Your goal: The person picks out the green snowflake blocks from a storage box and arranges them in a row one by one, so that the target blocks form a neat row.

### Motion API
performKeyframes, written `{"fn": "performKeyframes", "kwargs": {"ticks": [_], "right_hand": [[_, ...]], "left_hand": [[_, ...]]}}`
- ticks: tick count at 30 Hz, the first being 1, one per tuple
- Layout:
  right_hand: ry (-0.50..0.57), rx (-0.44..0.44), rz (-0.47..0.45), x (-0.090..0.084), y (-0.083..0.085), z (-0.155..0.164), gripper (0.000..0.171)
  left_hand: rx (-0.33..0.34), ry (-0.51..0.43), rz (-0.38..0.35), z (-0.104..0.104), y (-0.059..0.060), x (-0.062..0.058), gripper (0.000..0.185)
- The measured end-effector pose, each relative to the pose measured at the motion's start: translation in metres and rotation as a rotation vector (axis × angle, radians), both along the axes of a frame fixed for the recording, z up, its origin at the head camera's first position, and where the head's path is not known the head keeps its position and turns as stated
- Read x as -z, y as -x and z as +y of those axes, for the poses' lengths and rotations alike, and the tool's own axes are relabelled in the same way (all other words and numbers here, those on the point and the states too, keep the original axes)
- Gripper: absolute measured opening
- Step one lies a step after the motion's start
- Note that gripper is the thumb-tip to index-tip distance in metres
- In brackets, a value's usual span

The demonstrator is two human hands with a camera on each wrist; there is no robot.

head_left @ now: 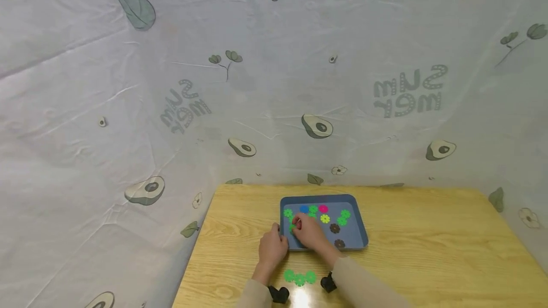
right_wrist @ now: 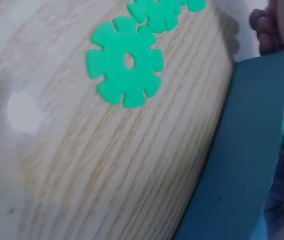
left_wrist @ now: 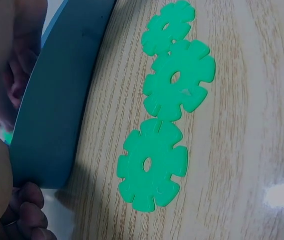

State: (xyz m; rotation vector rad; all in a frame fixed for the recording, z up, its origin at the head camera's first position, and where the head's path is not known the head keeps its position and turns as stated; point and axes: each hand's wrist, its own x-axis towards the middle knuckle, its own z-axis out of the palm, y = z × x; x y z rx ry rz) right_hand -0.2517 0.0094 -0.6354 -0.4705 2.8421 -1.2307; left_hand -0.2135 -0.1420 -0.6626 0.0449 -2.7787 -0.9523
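A blue tray (head_left: 357, 232) lies on the wooden table and holds several toothed plastic discs: green, lime, blue, pink and brown. My left hand (head_left: 276, 234) grips the tray's near left corner; its curled fingers (left_wrist: 27, 207) show below the tray wall (left_wrist: 57, 110). My right hand (head_left: 297, 226) reaches into the left part of the tray, its fingertips pinching a green disc (head_left: 293, 227) that they mostly hide. Three green discs (head_left: 299, 277) lie in a row on the table in front of the tray, two of them overlapping (left_wrist: 176, 75) and one apart (left_wrist: 151, 164), (right_wrist: 124, 62).
The table (head_left: 428, 251) stands against a sheet printed with avocados and leaves, which hangs behind it and to both sides. Bare wood lies to the left and right of the tray. A lamp glare (left_wrist: 280, 194) shines on the wood near the discs.
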Motion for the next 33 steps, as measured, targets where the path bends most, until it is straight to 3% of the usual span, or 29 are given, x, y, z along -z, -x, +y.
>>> {"fn": "performKeyframes", "kwargs": {"ticks": [3,7,13,25,33], "right_hand": [[0.107,0.022,0.004,-0.007,-0.007,0.006,0.010],[0.203,0.037,-0.059,-0.015,-0.019,0.016,0.009],[0.261,0.003,-0.102,-0.017,-0.046,0.035,0.010],[0.231,0.027,-0.164,0.001,-0.087,0.063,0.011],[0.130,0.063,-0.141,0.020,-0.105,0.079,0.011]], "left_hand": [[-0.005,0.007,-0.011,-0.004,0.001,-0.001,0.021],[-0.018,0.002,-0.023,-0.009,0.003,-0.004,0.025],[-0.014,-0.022,-0.082,-0.012,0.006,-0.006,0.029],[0.019,-0.045,-0.105,-0.006,0.004,-0.007,0.028],[0.025,-0.045,-0.106,-0.001,0.004,-0.006,0.026]]}}
